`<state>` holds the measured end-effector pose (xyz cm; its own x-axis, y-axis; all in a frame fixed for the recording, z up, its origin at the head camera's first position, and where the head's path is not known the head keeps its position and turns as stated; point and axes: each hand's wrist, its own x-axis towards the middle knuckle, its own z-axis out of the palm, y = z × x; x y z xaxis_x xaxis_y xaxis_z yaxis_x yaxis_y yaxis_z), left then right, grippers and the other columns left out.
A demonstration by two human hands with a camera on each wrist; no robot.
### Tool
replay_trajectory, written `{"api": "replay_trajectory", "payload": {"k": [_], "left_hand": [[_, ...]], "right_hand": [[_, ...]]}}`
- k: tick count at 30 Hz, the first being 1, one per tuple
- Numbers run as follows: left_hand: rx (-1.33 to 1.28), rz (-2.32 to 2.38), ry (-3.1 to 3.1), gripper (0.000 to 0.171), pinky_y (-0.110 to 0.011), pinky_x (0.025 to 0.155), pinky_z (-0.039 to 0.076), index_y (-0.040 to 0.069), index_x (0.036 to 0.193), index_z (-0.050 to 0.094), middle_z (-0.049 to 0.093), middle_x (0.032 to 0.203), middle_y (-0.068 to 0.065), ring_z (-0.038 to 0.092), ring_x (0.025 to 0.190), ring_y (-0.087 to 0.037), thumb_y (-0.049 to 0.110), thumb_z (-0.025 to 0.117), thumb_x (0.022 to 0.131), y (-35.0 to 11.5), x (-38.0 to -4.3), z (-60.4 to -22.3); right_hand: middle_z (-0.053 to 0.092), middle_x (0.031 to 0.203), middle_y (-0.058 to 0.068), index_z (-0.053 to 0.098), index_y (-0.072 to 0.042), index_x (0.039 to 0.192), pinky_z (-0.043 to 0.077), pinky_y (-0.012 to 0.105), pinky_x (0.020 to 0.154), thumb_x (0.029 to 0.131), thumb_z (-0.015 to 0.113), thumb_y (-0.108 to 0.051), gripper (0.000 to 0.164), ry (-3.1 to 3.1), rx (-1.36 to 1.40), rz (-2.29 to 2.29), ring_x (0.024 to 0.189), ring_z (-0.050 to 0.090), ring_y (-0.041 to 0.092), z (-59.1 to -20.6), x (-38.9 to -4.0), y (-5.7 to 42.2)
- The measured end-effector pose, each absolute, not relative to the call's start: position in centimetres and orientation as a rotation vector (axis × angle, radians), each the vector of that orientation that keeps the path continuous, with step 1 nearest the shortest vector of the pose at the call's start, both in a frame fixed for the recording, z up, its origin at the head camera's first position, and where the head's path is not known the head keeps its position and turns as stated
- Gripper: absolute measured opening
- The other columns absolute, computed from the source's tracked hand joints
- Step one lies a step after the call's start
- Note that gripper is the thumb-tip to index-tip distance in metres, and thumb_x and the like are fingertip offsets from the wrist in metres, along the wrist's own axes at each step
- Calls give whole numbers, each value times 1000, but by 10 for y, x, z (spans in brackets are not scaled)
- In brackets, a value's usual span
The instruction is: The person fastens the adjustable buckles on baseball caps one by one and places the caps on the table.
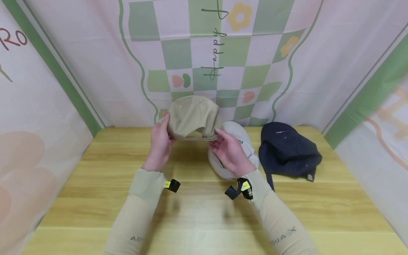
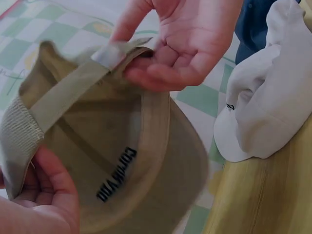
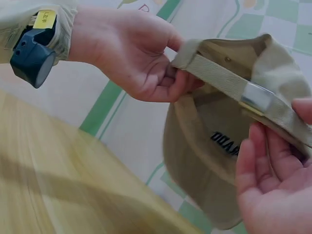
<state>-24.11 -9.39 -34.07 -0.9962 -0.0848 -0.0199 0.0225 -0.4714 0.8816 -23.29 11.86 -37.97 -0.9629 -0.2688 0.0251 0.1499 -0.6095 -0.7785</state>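
A khaki baseball cap [image 1: 192, 113] is held up over the far part of the table, its back opening toward me. My left hand [image 1: 159, 143] grips the cap's left edge, thumb on the outside and fingers curled under the band. On the other side my right hand [image 1: 229, 150] pinches the band near the strap's metal buckle [image 3: 258, 97]. Both wrist views look into the cap's inside, where dark lettering [image 2: 116, 174] shows, and the back strap [image 2: 73, 95] spans the opening. The cap's brim [image 3: 195, 180] points away from me.
A light grey cap [image 1: 237, 132] lies on the wooden table [image 1: 105, 198], partly behind my right hand. To its right lies a navy cap [image 1: 288, 150] with a loose strap hanging toward me. A patterned cloth [image 1: 204, 49] hangs behind the table, with more at the sides.
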Motion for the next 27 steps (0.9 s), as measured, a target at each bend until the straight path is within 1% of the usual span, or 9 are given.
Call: {"api": "replay_trajectory", "payload": {"k": [2, 7, 9, 12, 14, 17, 19, 21, 27], "left_hand": [[74, -2644, -1595, 44, -32, 84, 52, 2, 138, 47, 52, 121, -12, 56, 104, -22, 35, 48, 109, -95, -241, -341], [11, -2680, -1604, 46, -35, 91, 50, 1, 141, 47, 51, 130, -15, 55, 112, -25, 34, 48, 109, -101, -242, -345], [21, -2696, -1617, 43, -30, 86, 49, 2, 136, 51, 53, 125, -12, 56, 105, -21, 36, 47, 109, -104, -242, -347], [73, -2728, -1639, 36, -23, 76, 48, 7, 125, 55, 54, 114, -6, 56, 93, -16, 39, 48, 109, -108, -243, -348], [88, -2748, -1644, 31, -21, 70, 48, 10, 118, 57, 55, 106, -3, 56, 84, -13, 38, 47, 110, -110, -243, -348], [81, -2750, -1663, 30, -23, 74, 53, 11, 119, 58, 57, 106, -2, 59, 86, -13, 35, 43, 111, -114, -244, -350], [71, -2698, -1707, 30, -24, 70, 53, 9, 115, 59, 58, 98, -3, 59, 80, -13, 34, 43, 111, -115, -245, -351], [88, -2627, -1756, 28, -23, 68, 52, 7, 112, 55, 56, 94, -2, 58, 76, -12, 33, 44, 111, -117, -245, -352], [201, -2417, -1909, 26, -23, 68, 51, 6, 114, 48, 54, 101, -5, 57, 76, -12, 32, 47, 110, -122, -244, -353]], "right_hand": [[66, 101, 2, 61, -9, 112, 46, 30, 85, 110, 45, -20, 20, 1284, -179, -2600, 90, 58, 16, -378, -233, 119], [61, 93, 2, 55, -3, 113, 47, 25, 68, 110, 43, -15, 18, 1442, -133, -2572, 77, 55, 13, -374, -234, 119], [61, 95, 3, 54, -1, 121, 46, 25, 66, 109, 44, -14, 20, 1540, -133, -2538, 76, 55, 13, -374, -234, 119], [61, 102, 5, 48, 0, 135, 46, 26, 69, 108, 46, -13, 31, 1675, -173, -2472, 82, 57, 13, -373, -234, 120], [60, 108, 7, 45, 1, 140, 48, 28, 73, 107, 48, -12, 36, 1748, -203, -2441, 87, 58, 15, -373, -234, 120], [63, 102, 5, 50, 2, 130, 52, 30, 76, 105, 52, -10, 28, 1853, -236, -2405, 85, 62, 14, -373, -234, 119], [66, 96, 2, 53, 2, 123, 55, 32, 77, 103, 54, -7, 22, 1928, -237, -2376, 79, 63, 12, -374, -234, 119], [69, 92, 0, 53, 4, 121, 56, 32, 76, 103, 56, -5, 20, 2004, -235, -2331, 74, 64, 10, -374, -235, 117], [71, 94, 4, 48, 5, 132, 55, 32, 76, 101, 58, -4, 33, 2120, -194, -2226, 72, 62, 12, -373, -234, 111]]}}
